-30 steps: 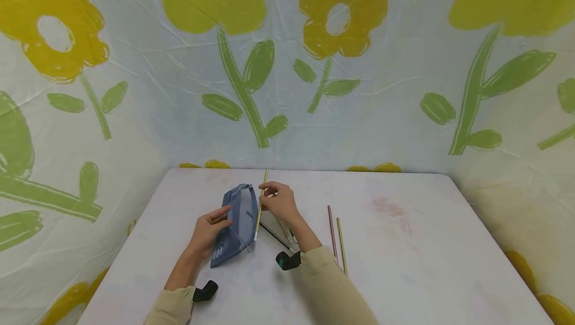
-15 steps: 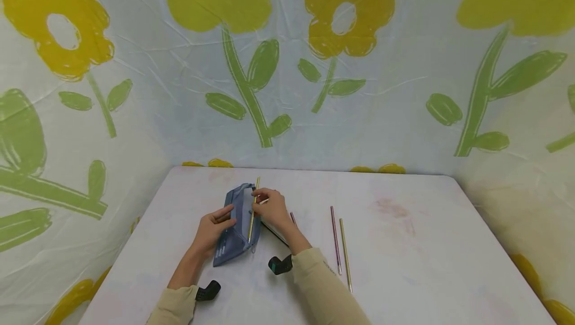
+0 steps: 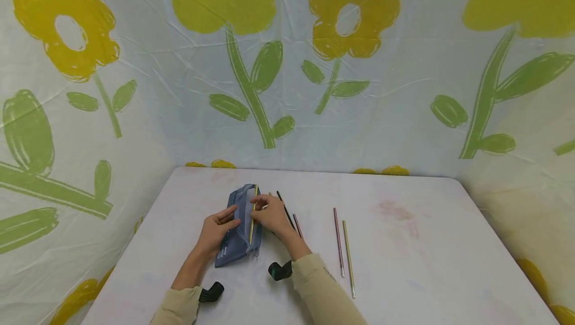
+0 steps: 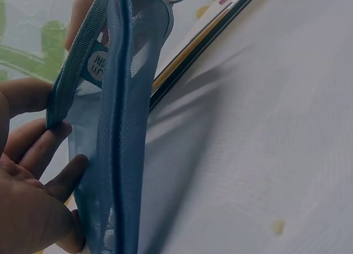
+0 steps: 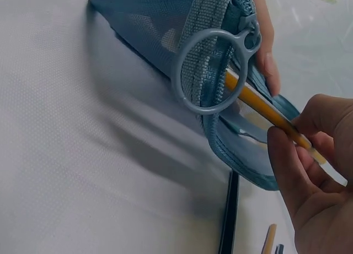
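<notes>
At the left of the counter (image 3: 427,265), my left hand (image 3: 213,232) grips the left side of the blue mesh pouch (image 3: 233,245), fingers and thumb against the edge, and holds it tilted with its unzipped mouth toward my right; whether its bottom touches the counter I cannot tell. The ring pull (image 5: 176,72) hangs at the end of the mouth nearer me. Next comes the yellow pencil (image 5: 265,108), lying along the opening: one end reaches into the mouth, the other shows just past my fingertips. My right hand (image 3: 271,212) pinches it between thumb and fingers, so I judge this one well on its way in but not fully stowed, since I have not let go. Whether other pencils already lie inside, I cannot make out through the mesh. Just right of that hand, a black pencil (image 3: 286,210) and a red pencil (image 3: 298,226) lie outside the pouch, partly hidden by my forearm, and from my right wrist I also see the tip of an orange-yellow pencil (image 5: 269,240) near the black one. Farther right, well apart from the pouch, a pink pencil (image 3: 339,242) and a gold pencil (image 3: 349,260) lie side by side, untouched. By my reckoning, then, at least five remain out, and the zip is not yet closed.
</notes>
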